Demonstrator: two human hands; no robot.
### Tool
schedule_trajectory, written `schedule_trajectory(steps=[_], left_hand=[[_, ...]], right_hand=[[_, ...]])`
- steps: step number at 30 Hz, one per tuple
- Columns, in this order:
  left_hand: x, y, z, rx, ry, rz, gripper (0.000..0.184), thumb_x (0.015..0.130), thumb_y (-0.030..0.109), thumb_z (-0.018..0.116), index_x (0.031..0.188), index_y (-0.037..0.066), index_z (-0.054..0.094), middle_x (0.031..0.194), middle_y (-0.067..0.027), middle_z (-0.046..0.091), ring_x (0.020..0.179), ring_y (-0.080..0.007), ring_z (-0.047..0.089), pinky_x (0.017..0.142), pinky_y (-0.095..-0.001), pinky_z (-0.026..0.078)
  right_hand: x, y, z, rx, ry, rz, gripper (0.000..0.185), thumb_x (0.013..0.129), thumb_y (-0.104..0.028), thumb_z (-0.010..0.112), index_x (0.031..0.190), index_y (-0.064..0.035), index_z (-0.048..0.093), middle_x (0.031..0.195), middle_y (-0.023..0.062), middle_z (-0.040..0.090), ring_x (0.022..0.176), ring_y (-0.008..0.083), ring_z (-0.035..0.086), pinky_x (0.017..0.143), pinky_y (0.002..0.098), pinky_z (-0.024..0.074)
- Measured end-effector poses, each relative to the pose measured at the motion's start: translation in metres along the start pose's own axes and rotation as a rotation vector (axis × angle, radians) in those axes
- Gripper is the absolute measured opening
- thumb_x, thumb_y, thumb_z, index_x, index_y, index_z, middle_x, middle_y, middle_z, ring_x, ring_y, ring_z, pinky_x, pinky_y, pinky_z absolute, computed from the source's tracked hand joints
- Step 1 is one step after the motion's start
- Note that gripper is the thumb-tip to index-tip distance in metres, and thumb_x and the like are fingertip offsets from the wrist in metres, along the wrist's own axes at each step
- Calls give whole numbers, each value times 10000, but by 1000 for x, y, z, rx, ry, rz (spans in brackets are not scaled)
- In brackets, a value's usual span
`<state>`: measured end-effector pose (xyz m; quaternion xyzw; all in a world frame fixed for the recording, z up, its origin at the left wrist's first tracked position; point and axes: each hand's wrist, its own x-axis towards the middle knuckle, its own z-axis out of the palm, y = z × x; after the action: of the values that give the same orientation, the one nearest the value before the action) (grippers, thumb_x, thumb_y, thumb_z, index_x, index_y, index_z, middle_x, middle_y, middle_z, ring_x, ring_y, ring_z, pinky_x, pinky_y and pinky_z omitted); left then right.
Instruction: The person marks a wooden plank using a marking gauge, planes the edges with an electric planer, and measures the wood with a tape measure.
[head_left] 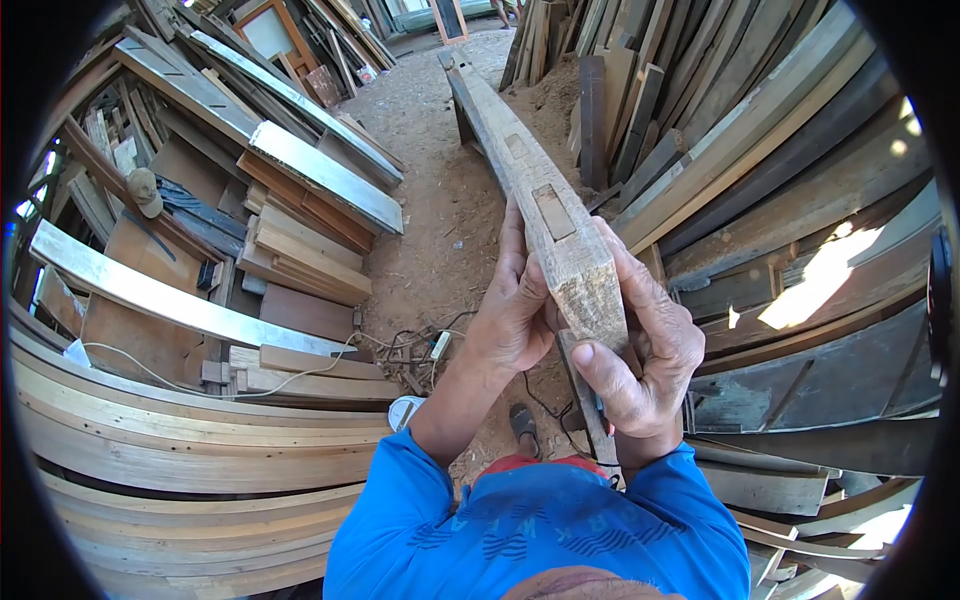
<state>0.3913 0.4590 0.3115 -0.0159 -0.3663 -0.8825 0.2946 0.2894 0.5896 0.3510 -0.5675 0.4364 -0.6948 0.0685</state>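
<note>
A long wooden beam (540, 160) runs away from me, its rough sawn end (590, 295) tilted up toward my chest. Two rectangular mortises are cut in its top face; the nearer mortise (554, 212) looks filled or shallow. Along the beam's left side, my left hand (515, 310) grips it close to the end, fingers against the wood. My right hand (650, 340) is closed round the right side, its thumb by the lower edge of the end. A narrow strip of wood (592, 405) shows below the end, partly hidden by the right hand.
Stacked planks (200, 430) fill the left side, with a white-faced board (325, 175) farther off. Timber (740, 130) leans along the right. A power strip (441, 346) and tangled cords lie on the dirt floor (420, 240) near my foot (523, 425).
</note>
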Motion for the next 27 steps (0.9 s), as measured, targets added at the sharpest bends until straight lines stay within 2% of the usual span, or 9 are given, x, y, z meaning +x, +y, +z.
schedule_trajectory(steps=[8, 13, 14, 15, 18, 19, 23, 26, 27], left_hand=[[-3, -2, 2, 122, 11, 32, 987, 933, 522, 676, 1636, 191, 66, 1490, -119, 447, 1300, -255, 571, 1056, -421, 553], [-4, 5, 21, -495, -242, -95, 1104, 838, 880, 489, 1459, -28, 400, 1274, -196, 587, 1205, -321, 628, 1034, -501, 549], [-11, 3, 33, -285, 57, -107, 1078, 846, 842, 504, 1508, 3, 368, 1335, -236, 551, 1240, -376, 597, 1070, -544, 509], [-15, -9, 33, -299, 28, -36, 1067, 849, 831, 488, 1531, 21, 349, 1364, -251, 532, 1266, -411, 568, 1085, -570, 486], [-25, -38, 21, -445, -40, 82, 1046, 860, 813, 452, 1578, 67, 303, 1424, -268, 491, 1322, -468, 505, 1094, -625, 451], [-28, -45, 21, -516, -60, 108, 1041, 863, 809, 443, 1589, 80, 289, 1440, -269, 480, 1337, -478, 488, 1092, -640, 445], [-49, -72, 34, -575, 34, 117, 1047, 864, 813, 445, 1597, 85, 278, 1504, -275, 429, 1360, -485, 460, 1073, -659, 445], [-73, -96, 34, -563, 18, 70, 1080, 855, 829, 443, 1604, 72, 259, 1527, -277, 410, 1359, -485, 459, 1085, -642, 438], [-79, -100, 23, -599, -83, 50, 997, 899, 799, 446, 1613, 126, 266, 1560, -267, 384, 1402, -538, 391, 1108, -696, 401]], right_hand=[[1, -1, 2, 0, 35, 0, 695, 725, -123, 757, 1362, 103, 596, 1389, 315, 600, 1337, 420, 576, 1141, 460, 415], [2, 1, -17, -4, -144, -88, 410, 786, -65, 734, 1180, 49, 712, 1202, 245, 719, 1224, 395, 663, 1091, 455, 466], [0, 1, -22, 13, -195, -77, 349, 800, -49, 727, 1138, 36, 731, 1162, 225, 741, 1200, 386, 679, 1079, 453, 477], [-2, -1, -22, -23, -169, -65, 217, 831, -108, 733, 993, 34, 751, 1035, 189, 774, 1074, 354, 727, 1003, 425, 512], [-18, -6, -17, 18, -131, 70, 161, 861, -91, 713, 964, 29, 742, 985, 169, 775, 959, 332, 731, 942, 435, 531], [-22, 2, -16, -51, -144, -88, 119, 864, -47, 693, 963, 9, 729, 956, 146, 762, 807, 289, 717, 808, 405, 538], [-53, -12, -28, -128, -85, -155, 117, 835, -2, 654, 935, 21, 710, 844, 123, 721, 726, 268, 663, 754, 394, 524], [-83, -22, -34, -111, 28, -134, 123, 942, -90, 626, 940, 7, 702, 774, 92, 736, 783, 303, 689, 886, 454, 534], [-106, -12, -41, -12, -36, -80, 250, 1000, -193, 591, 1099, 31, 644, 971, 160, 732, 955, 301, 671, 970, 468, 491]])
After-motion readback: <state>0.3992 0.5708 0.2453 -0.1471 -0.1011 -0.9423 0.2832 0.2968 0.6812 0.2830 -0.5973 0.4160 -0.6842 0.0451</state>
